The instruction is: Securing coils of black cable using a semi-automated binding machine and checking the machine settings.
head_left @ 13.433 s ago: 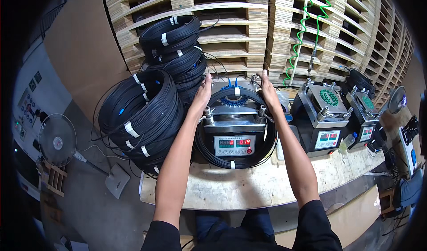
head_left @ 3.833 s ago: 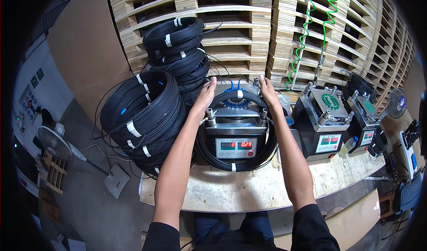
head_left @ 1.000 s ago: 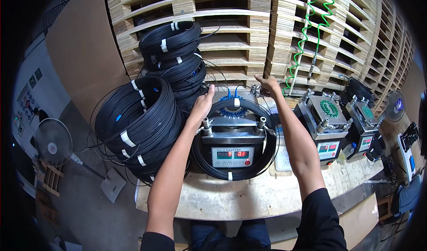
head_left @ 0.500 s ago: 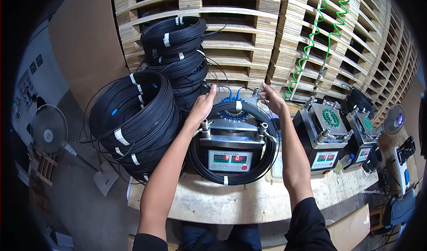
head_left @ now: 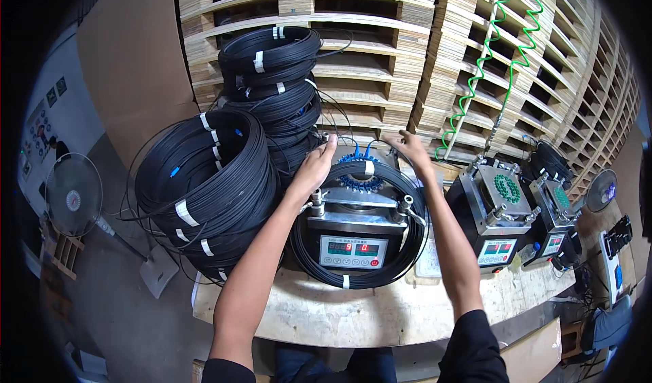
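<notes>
A boxy metal polishing machine with a lit display stands in front of me. Its round blue fixture bears a ring of connectors, and two blue-ended leads rise from it. A black cable coil, tied with white bands, hangs round the machine's front. My left hand is closed at the far left corner knob, most fingers hidden behind the palm. Across the fixture, my right hand has its fingers curled over the far right corner knob, which they largely cover. The near left knob and near right knob are untouched.
Stacked black cable coils rise close by my left forearm, with more coils behind. Two similar machines with green fixtures stand at the right. Wooden pallets and green spiral hoses are behind the wooden bench.
My right hand has moved slightly left, its fingers now over the far right knob. My left hand has shifted slightly and stays at the far left corner. The view has tilted a little.
</notes>
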{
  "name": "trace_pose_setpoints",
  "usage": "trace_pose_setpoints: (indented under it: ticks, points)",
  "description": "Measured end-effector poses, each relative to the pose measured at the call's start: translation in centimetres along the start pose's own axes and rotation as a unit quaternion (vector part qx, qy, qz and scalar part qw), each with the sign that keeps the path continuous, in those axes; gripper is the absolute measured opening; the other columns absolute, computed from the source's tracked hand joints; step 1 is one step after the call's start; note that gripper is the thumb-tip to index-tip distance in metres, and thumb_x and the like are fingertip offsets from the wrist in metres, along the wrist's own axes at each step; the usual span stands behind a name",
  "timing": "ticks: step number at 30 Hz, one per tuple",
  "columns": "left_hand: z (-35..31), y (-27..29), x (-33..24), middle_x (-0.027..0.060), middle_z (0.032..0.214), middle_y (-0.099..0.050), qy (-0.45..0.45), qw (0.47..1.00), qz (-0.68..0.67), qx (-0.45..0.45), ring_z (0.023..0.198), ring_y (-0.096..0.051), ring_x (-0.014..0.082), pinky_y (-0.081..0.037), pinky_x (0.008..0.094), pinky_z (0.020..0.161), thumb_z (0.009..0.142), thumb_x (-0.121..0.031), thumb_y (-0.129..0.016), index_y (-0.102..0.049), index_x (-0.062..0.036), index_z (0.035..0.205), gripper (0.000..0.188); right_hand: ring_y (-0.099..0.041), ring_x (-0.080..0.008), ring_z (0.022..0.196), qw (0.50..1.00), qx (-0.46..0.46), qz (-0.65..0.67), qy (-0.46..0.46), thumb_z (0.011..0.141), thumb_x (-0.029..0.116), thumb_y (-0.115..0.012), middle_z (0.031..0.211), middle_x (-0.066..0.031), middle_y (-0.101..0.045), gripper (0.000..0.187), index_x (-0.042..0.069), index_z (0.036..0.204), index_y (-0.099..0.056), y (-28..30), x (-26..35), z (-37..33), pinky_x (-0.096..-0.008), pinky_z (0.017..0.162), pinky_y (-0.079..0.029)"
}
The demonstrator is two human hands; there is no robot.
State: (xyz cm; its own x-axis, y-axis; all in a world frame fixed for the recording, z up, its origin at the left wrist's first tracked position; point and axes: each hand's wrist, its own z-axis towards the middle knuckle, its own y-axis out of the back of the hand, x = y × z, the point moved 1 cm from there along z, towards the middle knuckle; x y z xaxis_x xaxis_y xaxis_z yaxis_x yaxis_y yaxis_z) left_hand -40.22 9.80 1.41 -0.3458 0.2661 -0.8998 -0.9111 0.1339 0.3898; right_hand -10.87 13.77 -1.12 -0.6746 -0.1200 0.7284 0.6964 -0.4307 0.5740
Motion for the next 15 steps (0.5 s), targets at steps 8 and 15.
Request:
trace_pose_setpoints:
  ticks: [8,15]
  points:
    - [0.1,1.2,0.6,0.0332,0.112,-0.064,-0.037,0.999,0.003,-0.011,0.116,-0.06,0.0423,-0.042,0.0432,0.102,0.1,-0.067,-0.031,-0.062,0.011,0.112,0.085,-0.068,-0.0189,0.09,0.973,0.174,0.151,0.035,0.096,0.03,-0.057,0.101,-0.0149,-0.074,0.044,-0.007,0.118,-0.066,-2.9,1.2,1.8,-0.0307,0.084,-0.052]
    - [-2.3,2.2,-1.9,0.0342,0.088,-0.065,-0.051,0.993,0.109,0.017,0.095,-0.066,0.0482,-0.048,0.0496,0.09,0.104,-0.058,-0.031,-0.066,0.0113,0.09,0.079,-0.06,-0.0221,0.115,0.934,0.261,0.238,-0.058,0.102,0.058,-0.041,0.122,-0.0174,-0.068,0.072,-0.006,0.126,-0.063,-1.3,2.5,0.8,-0.0319,0.101,-0.041]
